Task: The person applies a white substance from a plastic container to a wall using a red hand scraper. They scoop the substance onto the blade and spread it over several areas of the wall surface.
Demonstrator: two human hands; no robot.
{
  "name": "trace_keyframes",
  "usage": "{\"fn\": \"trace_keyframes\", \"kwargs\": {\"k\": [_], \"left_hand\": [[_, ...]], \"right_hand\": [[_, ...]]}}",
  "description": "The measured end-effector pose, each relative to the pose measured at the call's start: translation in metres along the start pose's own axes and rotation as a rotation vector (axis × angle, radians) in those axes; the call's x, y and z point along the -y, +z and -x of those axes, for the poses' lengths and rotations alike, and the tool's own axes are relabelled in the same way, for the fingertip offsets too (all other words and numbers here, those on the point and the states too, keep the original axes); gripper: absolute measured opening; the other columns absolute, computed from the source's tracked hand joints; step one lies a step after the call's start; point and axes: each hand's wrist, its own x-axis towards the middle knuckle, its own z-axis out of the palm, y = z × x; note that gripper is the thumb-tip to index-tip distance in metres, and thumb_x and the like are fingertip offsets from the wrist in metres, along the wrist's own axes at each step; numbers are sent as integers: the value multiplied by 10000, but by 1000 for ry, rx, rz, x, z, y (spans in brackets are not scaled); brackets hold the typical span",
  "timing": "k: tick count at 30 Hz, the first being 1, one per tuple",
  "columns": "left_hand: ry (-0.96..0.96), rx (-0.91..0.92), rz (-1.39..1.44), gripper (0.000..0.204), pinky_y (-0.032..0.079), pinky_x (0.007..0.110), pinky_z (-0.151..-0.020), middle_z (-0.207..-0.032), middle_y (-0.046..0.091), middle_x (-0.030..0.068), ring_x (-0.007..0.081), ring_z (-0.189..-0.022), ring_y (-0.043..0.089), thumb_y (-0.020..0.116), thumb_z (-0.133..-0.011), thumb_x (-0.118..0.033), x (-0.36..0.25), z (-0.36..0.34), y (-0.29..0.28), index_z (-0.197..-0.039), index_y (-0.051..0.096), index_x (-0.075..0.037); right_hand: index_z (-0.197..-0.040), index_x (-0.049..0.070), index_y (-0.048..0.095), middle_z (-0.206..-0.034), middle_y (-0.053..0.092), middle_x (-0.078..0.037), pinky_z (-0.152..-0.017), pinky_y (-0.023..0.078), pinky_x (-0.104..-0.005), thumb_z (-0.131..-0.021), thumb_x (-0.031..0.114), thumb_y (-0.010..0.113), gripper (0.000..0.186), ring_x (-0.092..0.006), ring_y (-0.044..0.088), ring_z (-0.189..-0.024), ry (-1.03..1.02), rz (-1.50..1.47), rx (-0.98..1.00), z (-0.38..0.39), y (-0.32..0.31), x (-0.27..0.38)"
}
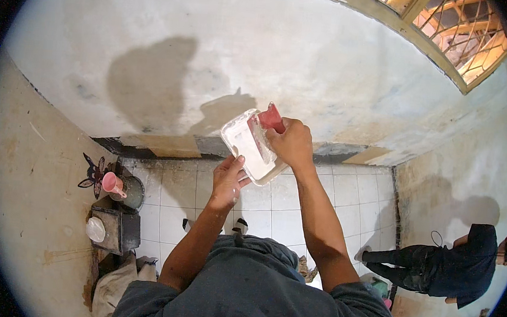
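A white rectangular plastic tray (242, 141) with white paste in it is held out in front of me, tilted. My left hand (228, 180) grips its lower left side, thumb up at the rim and fingers partly underneath. My right hand (291, 139) is closed on a red flat scraper (269, 115) smeared with white paste, which it holds over the tray's right part. Part of the scraper is hidden by my fingers. Beyond the tray is a patchy white wall (332, 69), with shadows cast on it.
A person (456, 270) in dark clothes stands at the right wall (433, 178). At left are a pink dipper (113, 183) on a bucket, a dark box (114, 222) and a pale sack (111, 290). A barred window (453, 37) is high right. White floor tiles (273, 213) lie below.
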Motion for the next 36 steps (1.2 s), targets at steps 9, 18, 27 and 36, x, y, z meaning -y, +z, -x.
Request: {"fn": "trace_keyframes", "kwargs": {"k": [9,18,27,36], "left_hand": [[19,-24,14,471,555,419,-827,-1149,640,135,278,-1030,651,682,-901,-303,1,3,8,-1265,557,-32],[23,-34,-14,471,536,425,-857,-1163,639,124,271,-1046,644,661,-916,-308,0,9,9,-1296,555,-50],[20,-37,10,463,535,420,-852,-1173,637,106,263,-1044,644,674,-908,-318,2,12,10,-1276,569,-59],[20,-63,25,464,519,443,-875,-1172,637,105,266,-1058,635,676,-907,-323,5,13,10,-1269,567,-54]], "right_hand": [[-800,26,706,-760,674,-216,-730,533,-481,-742,328,665,310,-410,666,-757,-18,-43,3,2,6,-9],[-836,18,708,-834,678,-232,-749,537,-474,-762,356,670,349,-423,665,-798,72,80,0,-2,-2,-16],[-876,53,733,-818,689,-214,-742,542,-441,-711,260,678,271,-376,680,-784,110,60,46,2,-6,-4],[-809,48,720,-807,681,-222,-747,534,-474,-756,324,666,285,-403,670,-788,1,30,12,4,-4,-13]]}}
